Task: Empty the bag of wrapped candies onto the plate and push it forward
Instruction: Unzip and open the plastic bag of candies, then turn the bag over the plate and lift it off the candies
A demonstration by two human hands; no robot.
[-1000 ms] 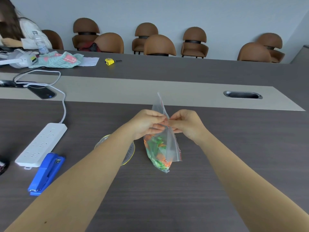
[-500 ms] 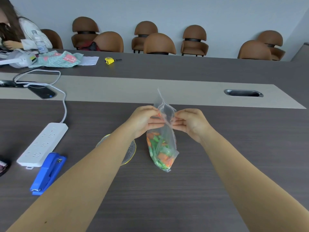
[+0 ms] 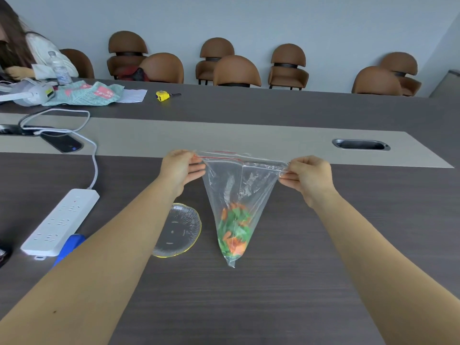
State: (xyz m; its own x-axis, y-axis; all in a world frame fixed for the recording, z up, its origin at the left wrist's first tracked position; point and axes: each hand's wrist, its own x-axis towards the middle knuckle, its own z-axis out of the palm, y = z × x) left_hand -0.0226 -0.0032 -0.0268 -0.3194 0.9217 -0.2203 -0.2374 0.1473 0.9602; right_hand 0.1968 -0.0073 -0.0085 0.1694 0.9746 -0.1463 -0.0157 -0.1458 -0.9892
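Two bare hands hold a clear zip bag (image 3: 239, 185) up above a dark wood-grain surface (image 3: 286, 302). The left hand (image 3: 180, 168) pinches the bag's top left corner, fingers curled closed around the red-lined zip strip. The right hand (image 3: 308, 176) pinches the top right corner in the same way, fingertips pressed together on the plastic. The hands are well apart, and the bag's mouth is stretched taut between them, running side to side.

The bag is transparent and hangs as an upside-down triangle, wide at the top and narrowing to a point below. Its long axis runs top to bottom, with the mouth up and the tip pointing down toward the surface, tilted slightly toward the viewer. Whether the tip touches the surface cannot be told. Whether the zip is sealed or parted also cannot be told for certain. A vertical crease runs down the middle of the plastic.

Green and orange wrapped candies (image 3: 234, 232) sit bunched in the lower part of the bag, below and between the hands.

A small clear glass plate (image 3: 178, 231) with a yellowish rim lies flat on the surface, below the left hand and just beside the bag's lower left, partly hidden by the left forearm.
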